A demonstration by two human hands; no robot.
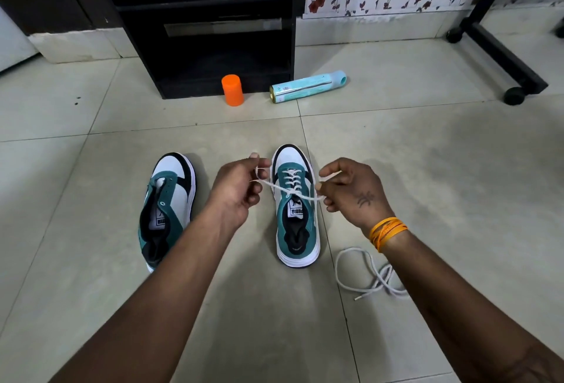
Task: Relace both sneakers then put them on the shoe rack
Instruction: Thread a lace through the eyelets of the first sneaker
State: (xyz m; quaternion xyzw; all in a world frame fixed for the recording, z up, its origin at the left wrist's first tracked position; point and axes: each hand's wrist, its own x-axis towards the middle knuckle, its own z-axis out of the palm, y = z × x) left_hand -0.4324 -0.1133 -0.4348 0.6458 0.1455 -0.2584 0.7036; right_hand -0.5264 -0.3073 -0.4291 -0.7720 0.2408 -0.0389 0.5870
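L hand (236, 189) & R hand (346, 190) each pinch a lace end (308, 196), crossed over right sneaker (294, 208) between them, toe pointing away.

You have bare floor (427, 153) ahead; an orange bottle (232, 90) and a fallen spray can (308, 86) block the rack (213, 47).

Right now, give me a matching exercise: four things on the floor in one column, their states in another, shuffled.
Things:
1. right sneaker
2. left sneaker
3. spray can
4. orange container

States:
A. lying on its side
B. standing upright
C. laced, lace ends held in both hands
D. no lace in its eyelets

Pairs: 1-C, 2-D, 3-A, 4-B
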